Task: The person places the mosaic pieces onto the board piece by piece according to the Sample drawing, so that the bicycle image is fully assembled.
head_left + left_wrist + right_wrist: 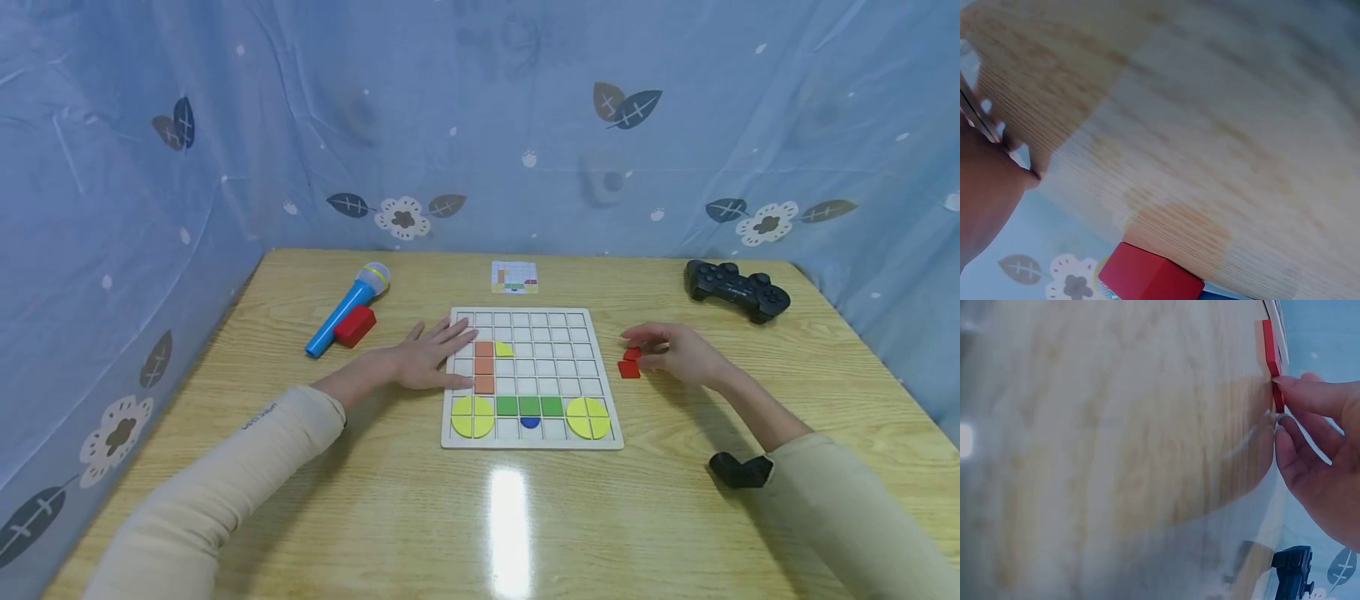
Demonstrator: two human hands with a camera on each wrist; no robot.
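Note:
Spread over the left edge of the white grid board (532,442), my left hand (429,358) rests with its fingers straight. To the right of the board, the thumb and fingers of my right hand (686,356) pinch a red square tile (632,354) at table level. A second red square tile (629,369) lies against it, flat on the table. On the board sit orange squares (484,367) in a column, green squares (529,406) in a row, yellow quarter circles (472,417) and a blue half circle (530,422).
A small pattern card (514,277) lies behind the board. At left are a blue toy microphone (341,317) and a red block (355,326). A black game controller (735,289) lies at back right. A black object (738,471) shows beside the right sleeve.

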